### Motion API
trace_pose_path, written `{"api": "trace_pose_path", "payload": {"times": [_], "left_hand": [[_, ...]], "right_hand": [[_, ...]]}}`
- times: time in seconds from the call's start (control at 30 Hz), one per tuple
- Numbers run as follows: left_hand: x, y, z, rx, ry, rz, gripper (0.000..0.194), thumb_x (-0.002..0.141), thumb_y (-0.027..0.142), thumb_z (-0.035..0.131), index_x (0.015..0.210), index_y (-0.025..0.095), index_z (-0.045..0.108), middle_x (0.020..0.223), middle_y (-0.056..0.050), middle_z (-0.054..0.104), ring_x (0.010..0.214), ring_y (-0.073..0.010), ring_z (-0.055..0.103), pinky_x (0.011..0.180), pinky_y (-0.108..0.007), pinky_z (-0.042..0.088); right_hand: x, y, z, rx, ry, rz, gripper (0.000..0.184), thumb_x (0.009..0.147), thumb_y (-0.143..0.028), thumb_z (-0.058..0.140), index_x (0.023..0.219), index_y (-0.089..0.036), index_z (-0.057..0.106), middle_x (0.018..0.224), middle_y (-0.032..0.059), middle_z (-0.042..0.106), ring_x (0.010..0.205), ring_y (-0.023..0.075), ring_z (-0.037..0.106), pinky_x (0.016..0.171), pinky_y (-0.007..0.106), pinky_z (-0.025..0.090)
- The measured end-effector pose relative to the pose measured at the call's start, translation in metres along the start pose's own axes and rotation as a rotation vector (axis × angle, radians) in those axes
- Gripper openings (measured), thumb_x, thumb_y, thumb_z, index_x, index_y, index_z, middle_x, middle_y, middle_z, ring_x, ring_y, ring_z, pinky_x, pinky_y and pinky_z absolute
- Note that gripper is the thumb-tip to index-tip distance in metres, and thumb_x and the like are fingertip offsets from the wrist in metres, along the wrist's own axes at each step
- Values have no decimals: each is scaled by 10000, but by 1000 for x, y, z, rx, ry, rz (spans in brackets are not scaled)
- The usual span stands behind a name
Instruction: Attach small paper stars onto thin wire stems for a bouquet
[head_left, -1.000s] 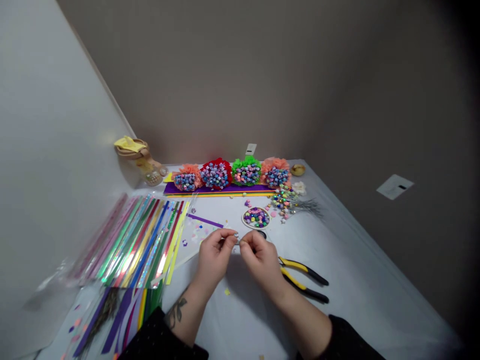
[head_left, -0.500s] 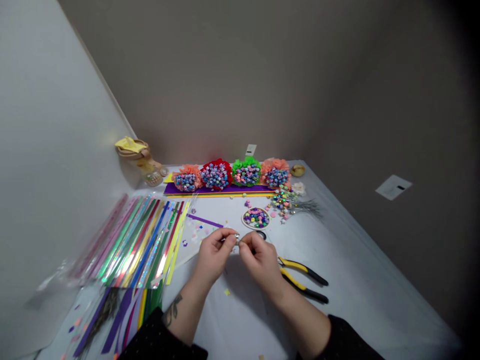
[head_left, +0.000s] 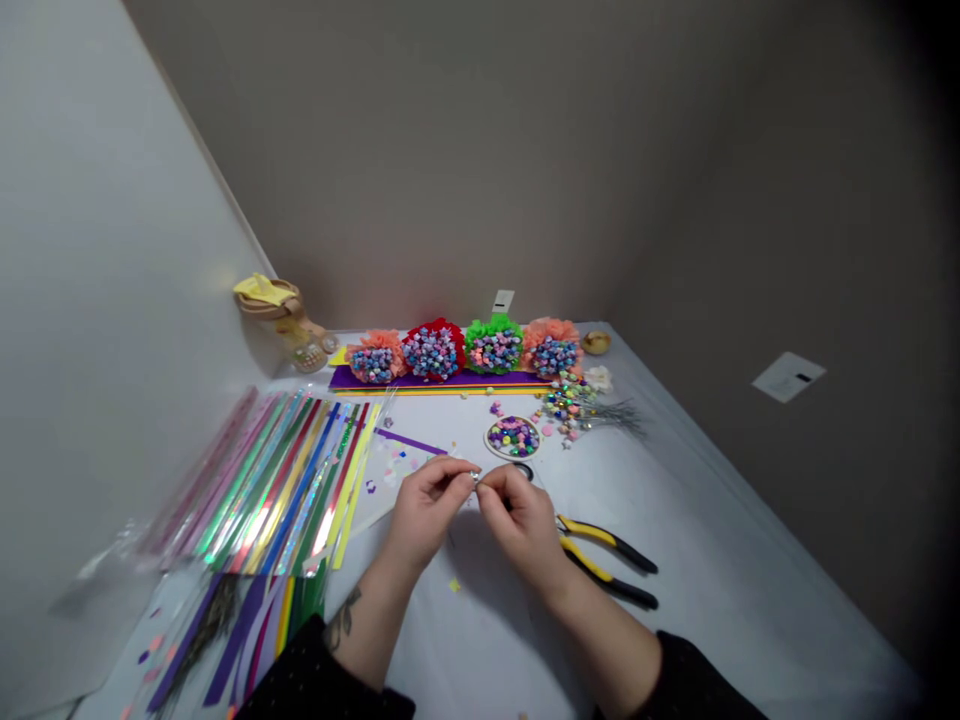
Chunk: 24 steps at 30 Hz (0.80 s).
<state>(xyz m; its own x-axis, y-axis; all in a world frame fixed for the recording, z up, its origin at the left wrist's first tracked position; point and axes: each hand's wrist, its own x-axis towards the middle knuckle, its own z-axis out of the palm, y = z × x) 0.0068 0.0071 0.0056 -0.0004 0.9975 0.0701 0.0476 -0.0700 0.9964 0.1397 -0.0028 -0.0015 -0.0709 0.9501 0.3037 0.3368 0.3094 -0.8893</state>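
Observation:
In the middle of the view my left hand (head_left: 429,510) and my right hand (head_left: 519,515) meet at the fingertips. Thumb and forefinger of each are pinched on a tiny silvery piece (head_left: 475,478), mostly covered by the fingers; it may be a folded strip, but I cannot tell its shape. Just beyond the right hand shows a black ring-shaped handle (head_left: 524,468), partly hidden. Yellow and black pliers (head_left: 611,570) lie to the right of the right wrist, their jaws behind the hand. A round dish (head_left: 512,437) of small colourful stars stands behind the hands.
Shiny paper strips (head_left: 262,480) in clear sleeves cover the left side, with loose strips and dark wires (head_left: 206,640) below. Several star bouquets (head_left: 433,350) line the back beside a wicker boot-shaped holder (head_left: 289,320). Wire-stemmed stars (head_left: 574,405) lie at the back right.
Both hands stay almost in place, with only slight finger movement around the silvery piece. The rest of the scene shifts a little with the camera.

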Motion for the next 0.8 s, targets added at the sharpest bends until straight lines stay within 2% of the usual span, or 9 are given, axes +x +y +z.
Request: {"api": "trace_pose_path", "payload": {"times": [0.43,0.6,0.8], "left_hand": [[1,-1,-5,96,-76,96,129,792,241,603,792,197,724,781,-38,673,762,-163,601,716,-262,468],[0,0,-6,100,-90,98,126,793,243,606,787,195,721,765,-36,669,747,-161,601,701,-262,471],[-1,-2,-4,67,-52,66,126,777,241,617,813,187,725,816,-48,693,783,-167,622,720,-262,485]], "right_hand": [[-2,-1,-2,37,-14,9,158,832,-242,464,680,-199,463,534,-50,445,475,95,415,476,207,345],[-2,-1,-3,39,-23,18,154,825,-240,477,678,-195,470,521,-58,428,462,90,396,472,208,337],[1,-3,-2,8,32,28,166,798,-235,489,639,-189,481,490,-62,435,436,81,391,443,197,328]]}}
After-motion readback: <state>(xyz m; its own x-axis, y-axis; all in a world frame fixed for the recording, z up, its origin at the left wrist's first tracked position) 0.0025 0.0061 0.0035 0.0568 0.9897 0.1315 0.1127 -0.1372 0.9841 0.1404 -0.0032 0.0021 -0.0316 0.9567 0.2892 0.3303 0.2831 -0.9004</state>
